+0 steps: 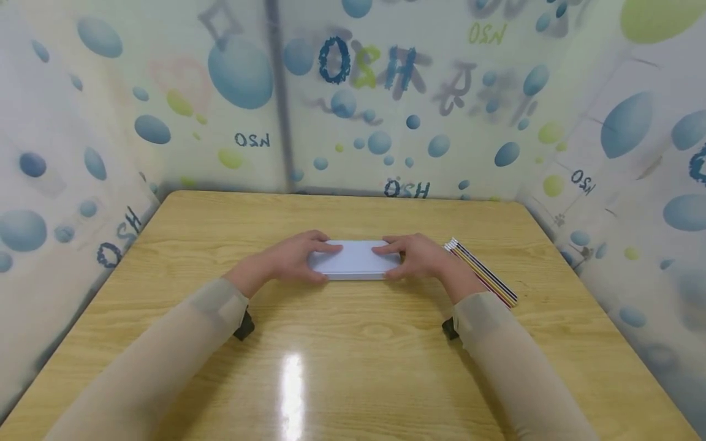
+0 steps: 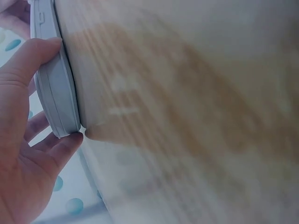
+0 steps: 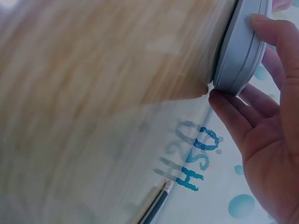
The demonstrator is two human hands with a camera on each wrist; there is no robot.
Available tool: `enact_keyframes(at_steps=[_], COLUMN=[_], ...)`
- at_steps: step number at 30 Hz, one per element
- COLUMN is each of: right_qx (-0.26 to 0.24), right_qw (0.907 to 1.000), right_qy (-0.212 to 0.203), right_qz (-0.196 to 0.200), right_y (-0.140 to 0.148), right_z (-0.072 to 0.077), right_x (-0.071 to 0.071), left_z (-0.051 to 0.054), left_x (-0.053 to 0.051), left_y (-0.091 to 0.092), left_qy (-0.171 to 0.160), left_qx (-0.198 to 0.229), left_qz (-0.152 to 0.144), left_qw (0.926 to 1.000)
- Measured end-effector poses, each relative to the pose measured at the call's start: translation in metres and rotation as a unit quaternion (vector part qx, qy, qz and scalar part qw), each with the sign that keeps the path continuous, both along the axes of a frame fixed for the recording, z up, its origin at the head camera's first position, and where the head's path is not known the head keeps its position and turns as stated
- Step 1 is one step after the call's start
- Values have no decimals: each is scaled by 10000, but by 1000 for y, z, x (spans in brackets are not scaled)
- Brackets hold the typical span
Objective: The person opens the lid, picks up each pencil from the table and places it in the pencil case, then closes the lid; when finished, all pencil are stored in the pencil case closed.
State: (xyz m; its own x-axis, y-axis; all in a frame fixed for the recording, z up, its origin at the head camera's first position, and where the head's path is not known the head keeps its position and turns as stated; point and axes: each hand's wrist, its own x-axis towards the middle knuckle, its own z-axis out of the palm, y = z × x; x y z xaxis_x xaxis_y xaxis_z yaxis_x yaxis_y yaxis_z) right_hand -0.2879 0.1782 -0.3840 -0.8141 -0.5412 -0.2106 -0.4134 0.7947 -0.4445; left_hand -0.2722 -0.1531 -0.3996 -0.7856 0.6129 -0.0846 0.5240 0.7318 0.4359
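Across the head view, a wall covering (image 1: 380, 144) printed with blue and green bubbles and lettering backs a wood-grained counter (image 1: 364, 349), with a bright patch of glare toward its near edge. On the right lies a row of slim pencils (image 1: 485, 275), partly hidden by the right wrist and sleeve (image 1: 518, 361). Near the middle of the counter is a pale case (image 1: 357, 260), long side toward the person. The left hand (image 1: 295, 258) and right hand (image 1: 421, 257) cover its ends, each with thumb at the near side and fingers bent over the top and far side; the middle of the top shows between them.

From the left wrist, the blurred counter fills most of the view, with bubble print beyond. The thumb presses on the case's seamed side, while the other fingers, slightly spread, wrap the end, one tip touching the lower corner.

From the right wrist, blue lettering is mirrored in the glossy counter, and pencil ends show at the bottom, apart from the hand. Thumb and fingers pinch the case's end, parted only by its width.
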Motion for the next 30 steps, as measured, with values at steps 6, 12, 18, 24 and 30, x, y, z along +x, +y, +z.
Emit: enact_keyframes(at_steps=[6, 12, 18, 24, 30], right_qx=[-4, -1, -65, -312, -368], right_qw=[10000, 10000, 9999, 9994, 9989], right_qy=[-1, -6, -101, -148, -253], right_qz=[40, 8, -37, -91, -121], right_y=[0, -1, -1, 4, 5], right_z=[1, 2, 2, 2, -1], right_x=[-4, -5, -6, -4, -3], left_z=[3, 5, 3, 3, 0], left_x=[0, 0, 0, 0, -1], left_y=[1, 2, 2, 2, 1], left_qy=[49, 2, 29, 52, 66], left_qx=[-52, -37, -66, 39, 32], left_qz=[32, 69, 46, -23, -9], left_qw=[10000, 10000, 10000, 10000, 10000])
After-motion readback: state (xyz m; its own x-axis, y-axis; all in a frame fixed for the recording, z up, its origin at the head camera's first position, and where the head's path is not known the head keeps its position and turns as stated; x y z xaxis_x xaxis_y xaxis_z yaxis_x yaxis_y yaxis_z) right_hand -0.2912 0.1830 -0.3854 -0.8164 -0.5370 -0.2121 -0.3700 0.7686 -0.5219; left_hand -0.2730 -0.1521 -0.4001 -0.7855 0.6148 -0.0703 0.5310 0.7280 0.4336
